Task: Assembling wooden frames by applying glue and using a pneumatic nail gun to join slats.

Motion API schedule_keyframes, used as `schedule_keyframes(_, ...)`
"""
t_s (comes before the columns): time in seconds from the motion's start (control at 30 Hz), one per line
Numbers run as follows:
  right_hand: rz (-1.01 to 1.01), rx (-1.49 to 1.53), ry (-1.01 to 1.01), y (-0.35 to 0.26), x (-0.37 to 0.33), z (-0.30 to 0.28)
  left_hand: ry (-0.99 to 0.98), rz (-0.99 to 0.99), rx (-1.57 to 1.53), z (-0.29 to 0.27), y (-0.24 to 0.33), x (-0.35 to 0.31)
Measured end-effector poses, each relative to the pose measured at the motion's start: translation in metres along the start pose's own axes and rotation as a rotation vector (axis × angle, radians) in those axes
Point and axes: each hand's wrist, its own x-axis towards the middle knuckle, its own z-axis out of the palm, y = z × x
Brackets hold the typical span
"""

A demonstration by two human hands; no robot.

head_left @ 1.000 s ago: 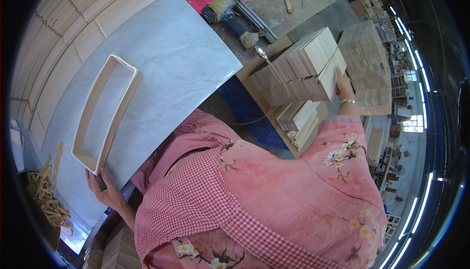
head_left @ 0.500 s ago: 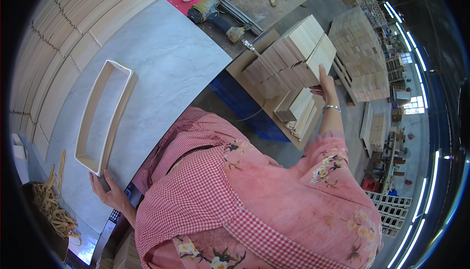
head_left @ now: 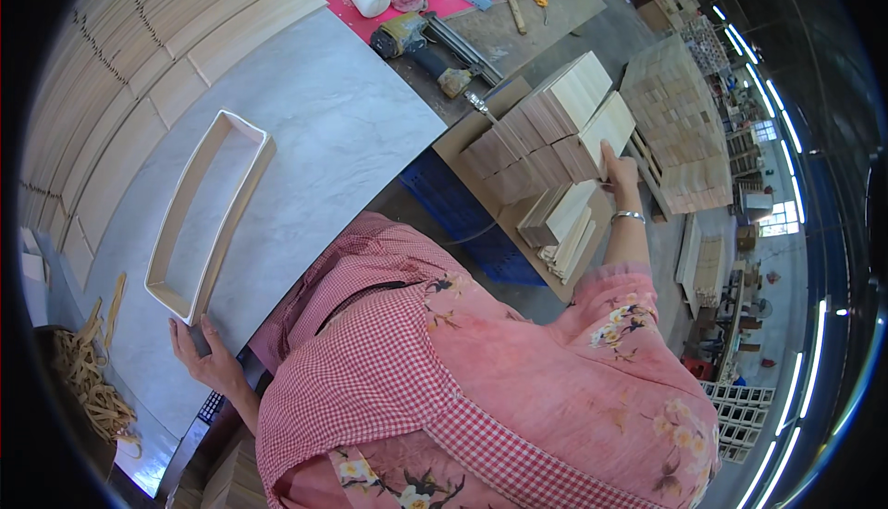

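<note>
A person in a pink floral top [head_left: 555, 361] works with arms wide on either side of a corner of a grey tabletop [head_left: 342, 120]. A long wooden frame [head_left: 239, 199] lies on the tabletop, left of its middle, while the left hand [head_left: 213, 364] meets the frame's near end at the tabletop's near edge — thumb and fingers spread apart, though whether they squeeze cannot be told. Right of the tabletop, the right hand [head_left: 618, 168] has a finger on the face of a pale board [head_left: 610, 122] in a stack of boards [head_left: 546, 111], other fingers bent beneath; how firmly it pinches is unclear. A nail gun [head_left: 421, 51] rests beyond the tabletop's far edge — wooden planks [head_left: 176, 9] fill the tabletop's far left.
</note>
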Motion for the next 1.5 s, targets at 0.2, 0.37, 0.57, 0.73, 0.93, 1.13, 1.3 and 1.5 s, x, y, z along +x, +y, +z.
schedule_keyframes(0.2, -0.375, -0.364, 0.52, -0.07, 0.016, 0.011, -0.002, 0.019, -0.01, -0.002, -0.004, -0.001)
schedule_keyframes(0.37, -0.292, -0.508, 0.146, -0.144, 0.044, 0.027, -0.003, 0.011, -0.009, -0.001, -0.002, -0.001)
schedule_keyframes(0.57, -0.226, -0.595, -0.06, -0.16, 0.093, 0.047, -0.01, -0.015, -0.032, -0.002, 0.0, -0.004)
schedule_keyframes(0.73, -0.161, -0.41, -0.179, -0.163, 0.1, 0.039, -0.027, -0.051, -0.05, -0.004, 0.002, -0.006)
schedule_keyframes(0.93, -0.064, -0.049, -0.151, -0.174, 0.075, 0.015, -0.138, -0.155, -0.291, -0.014, 0.004, 0.005)
schedule_keyframes(1.13, 0.185, 0.028, -0.759, -0.198, 0.108, -0.015, -0.281, -0.108, -0.336, -0.028, 0.008, 0.04)
schedule_keyframes(1.3, -0.854, 0.059, -0.143, -0.223, 0.041, 0.034, -0.379, -0.006, -0.341, -0.027, 0.008, 0.083)
schedule_keyframes(1.5, -1.531, 0.083, -0.62, -0.305, -0.168, 0.106, -0.405, 0.191, -0.245, -0.043, 0.013, 0.066)
